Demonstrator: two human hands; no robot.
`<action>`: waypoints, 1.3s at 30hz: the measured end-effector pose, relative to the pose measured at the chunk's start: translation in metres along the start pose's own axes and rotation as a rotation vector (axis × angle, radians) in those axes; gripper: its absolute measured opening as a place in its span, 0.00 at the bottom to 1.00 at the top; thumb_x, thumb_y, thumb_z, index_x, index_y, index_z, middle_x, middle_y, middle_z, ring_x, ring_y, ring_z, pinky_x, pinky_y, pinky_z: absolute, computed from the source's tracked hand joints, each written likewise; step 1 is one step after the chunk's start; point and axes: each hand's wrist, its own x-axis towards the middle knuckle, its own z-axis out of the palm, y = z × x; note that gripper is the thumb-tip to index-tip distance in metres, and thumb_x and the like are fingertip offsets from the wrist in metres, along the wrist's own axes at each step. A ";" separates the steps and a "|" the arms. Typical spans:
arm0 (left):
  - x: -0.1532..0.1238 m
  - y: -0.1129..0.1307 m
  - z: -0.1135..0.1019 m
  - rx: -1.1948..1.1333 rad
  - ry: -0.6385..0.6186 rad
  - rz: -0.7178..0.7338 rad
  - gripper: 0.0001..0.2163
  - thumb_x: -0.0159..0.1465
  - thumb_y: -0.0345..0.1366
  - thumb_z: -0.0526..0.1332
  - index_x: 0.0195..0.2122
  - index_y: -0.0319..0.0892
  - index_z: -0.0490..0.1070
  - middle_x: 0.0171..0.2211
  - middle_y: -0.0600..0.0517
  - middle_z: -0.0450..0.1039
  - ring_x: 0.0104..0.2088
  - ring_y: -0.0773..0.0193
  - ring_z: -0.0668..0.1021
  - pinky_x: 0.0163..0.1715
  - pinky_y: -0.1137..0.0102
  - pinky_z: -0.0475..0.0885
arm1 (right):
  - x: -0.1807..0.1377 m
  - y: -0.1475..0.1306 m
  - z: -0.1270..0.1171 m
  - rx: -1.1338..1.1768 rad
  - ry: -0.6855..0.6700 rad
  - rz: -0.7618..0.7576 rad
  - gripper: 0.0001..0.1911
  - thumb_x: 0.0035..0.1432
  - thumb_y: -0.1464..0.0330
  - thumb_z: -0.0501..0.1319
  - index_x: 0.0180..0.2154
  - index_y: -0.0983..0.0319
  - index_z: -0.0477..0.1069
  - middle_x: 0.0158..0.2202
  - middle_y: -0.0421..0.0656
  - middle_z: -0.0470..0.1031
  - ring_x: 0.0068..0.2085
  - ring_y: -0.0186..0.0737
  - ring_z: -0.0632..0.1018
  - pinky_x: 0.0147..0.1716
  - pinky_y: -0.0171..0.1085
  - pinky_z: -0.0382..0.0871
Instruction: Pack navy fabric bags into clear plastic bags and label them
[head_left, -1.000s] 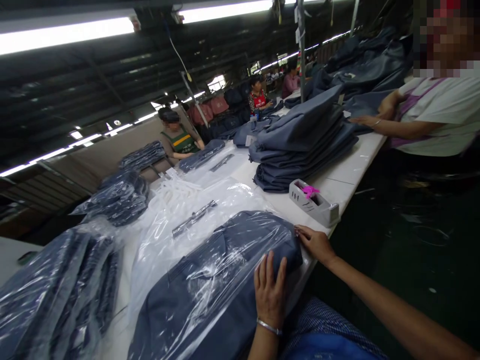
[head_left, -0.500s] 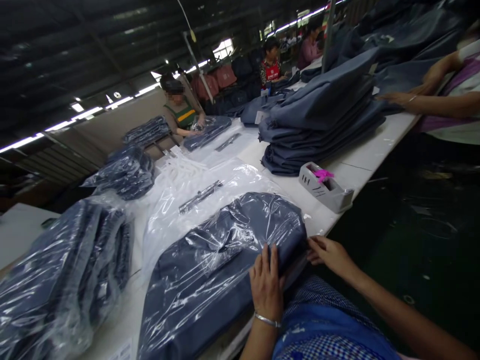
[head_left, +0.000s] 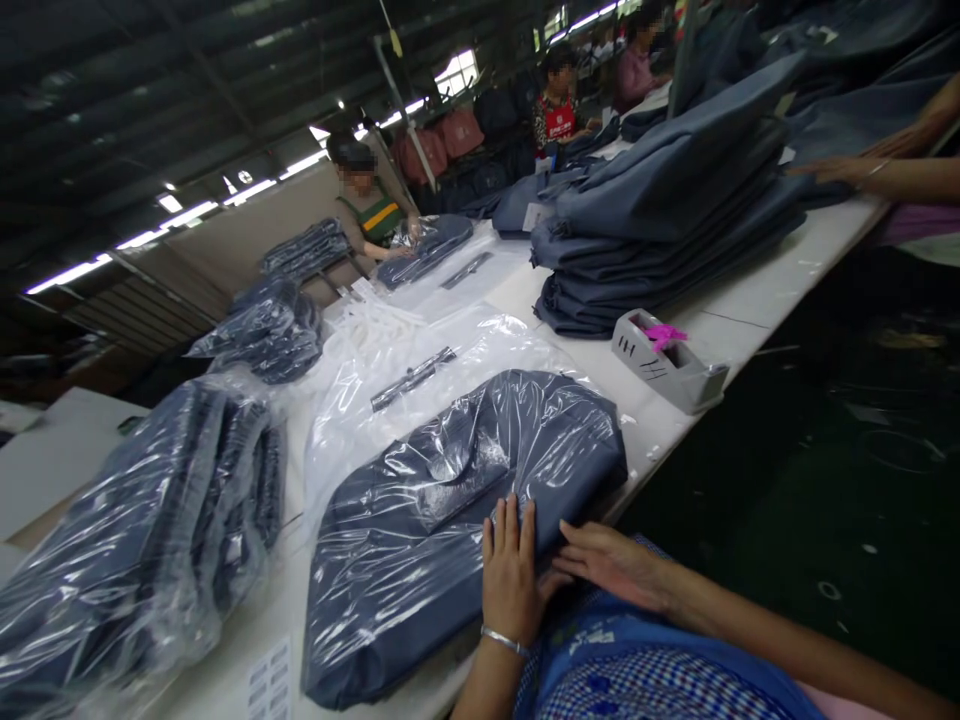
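In front of me on the table lies a dark blue bag (head_left: 390,590), flat inside a clear plastic sleeve that wrinkles and shines. My left hand (head_left: 511,580), a silver bracelet at its wrist, rests on top near the bag's front edge, fingers stretched forward on the plastic. Just to its right, my right hand (head_left: 611,560) is at that edge with fingers extended, its tips near or touching the bag's side. Part of my left thumb is hidden between the two hands.
Clear plastic sleeves (head_left: 352,410) lie behind the bag. Wrapped bags (head_left: 142,520) are piled at left, unwrapped blue bags (head_left: 637,230) at back right. A grey tape dispenser (head_left: 660,375) with pink tape stands by the table edge. A label sheet (head_left: 270,680) is in front. Co-workers work beyond.
My right hand has left the bag's right corner and come in beside my left hand, its fingers straightening. My left hand has slid slightly left and nearer to me on the plastic.
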 end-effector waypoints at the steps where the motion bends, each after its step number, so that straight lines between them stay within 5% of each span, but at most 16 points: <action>1: -0.003 0.001 0.003 -0.007 0.009 -0.015 0.44 0.57 0.47 0.67 0.69 0.42 0.44 0.69 0.40 0.50 0.68 0.46 0.56 0.63 0.49 0.59 | 0.004 0.003 0.007 -0.037 -0.010 -0.016 0.11 0.49 0.63 0.73 0.30 0.62 0.76 0.38 0.44 0.80 0.48 0.44 0.78 0.61 0.50 0.63; 7: 0.013 -0.013 -0.025 -0.094 0.107 -0.081 0.42 0.52 0.17 0.53 0.69 0.45 0.46 0.68 0.47 0.55 0.67 0.58 0.59 0.64 0.59 0.62 | 0.008 -0.008 0.042 -0.236 -0.185 -0.203 0.22 0.51 0.64 0.72 0.47 0.61 0.75 0.48 0.47 0.77 0.54 0.47 0.74 0.60 0.51 0.63; 12: 0.048 -0.049 -0.079 -0.253 0.141 -0.209 0.39 0.51 0.17 0.51 0.65 0.47 0.57 0.60 0.50 0.69 0.55 0.58 0.76 0.51 0.65 0.73 | 0.030 -0.022 0.060 -0.395 -0.383 -0.293 0.31 0.50 0.64 0.72 0.56 0.59 0.69 0.55 0.47 0.74 0.56 0.46 0.74 0.57 0.47 0.66; 18: 0.095 -0.092 -0.144 -0.151 0.232 -0.420 0.25 0.60 0.32 0.59 0.59 0.49 0.67 0.46 0.50 0.79 0.43 0.51 0.80 0.44 0.60 0.74 | 0.105 -0.040 0.040 -0.535 0.103 -0.472 0.16 0.50 0.61 0.69 0.39 0.62 0.77 0.36 0.45 0.80 0.38 0.44 0.80 0.39 0.42 0.76; 21: 0.108 -0.103 -0.158 -0.154 0.261 -0.436 0.22 0.61 0.36 0.60 0.58 0.49 0.69 0.45 0.50 0.80 0.46 0.51 0.79 0.44 0.61 0.73 | 0.142 -0.054 0.027 -0.498 0.307 -0.530 0.18 0.51 0.62 0.68 0.43 0.61 0.73 0.40 0.46 0.78 0.38 0.41 0.79 0.37 0.39 0.76; 26: 0.115 -0.106 -0.159 -0.170 0.278 -0.457 0.22 0.61 0.35 0.59 0.57 0.47 0.69 0.46 0.50 0.79 0.47 0.52 0.79 0.45 0.62 0.72 | 0.190 -0.078 0.034 -0.463 0.445 -0.517 0.35 0.45 0.59 0.71 0.54 0.61 0.66 0.50 0.51 0.75 0.34 0.41 0.79 0.26 0.37 0.76; 30: 0.114 -0.103 -0.149 -0.193 0.295 -0.435 0.22 0.60 0.32 0.59 0.58 0.48 0.68 0.47 0.51 0.79 0.47 0.54 0.79 0.48 0.61 0.72 | 0.204 -0.092 0.045 -0.431 0.383 -0.508 0.18 0.50 0.60 0.69 0.40 0.65 0.74 0.34 0.46 0.79 0.31 0.40 0.79 0.31 0.40 0.77; 33: 0.109 -0.099 -0.135 -0.206 0.302 -0.420 0.25 0.60 0.29 0.59 0.59 0.48 0.67 0.51 0.50 0.77 0.49 0.52 0.79 0.49 0.59 0.73 | 0.186 -0.085 0.044 -0.389 0.303 -0.534 0.13 0.50 0.60 0.68 0.32 0.63 0.76 0.30 0.45 0.79 0.32 0.43 0.80 0.36 0.43 0.77; 39: 0.088 -0.084 -0.088 -0.303 0.314 -0.383 0.34 0.56 0.20 0.52 0.63 0.51 0.60 0.59 0.52 0.70 0.57 0.56 0.74 0.56 0.59 0.70 | 0.102 -0.022 0.018 -0.362 0.194 -0.540 0.22 0.47 0.50 0.68 0.34 0.62 0.78 0.35 0.48 0.80 0.38 0.47 0.80 0.40 0.45 0.76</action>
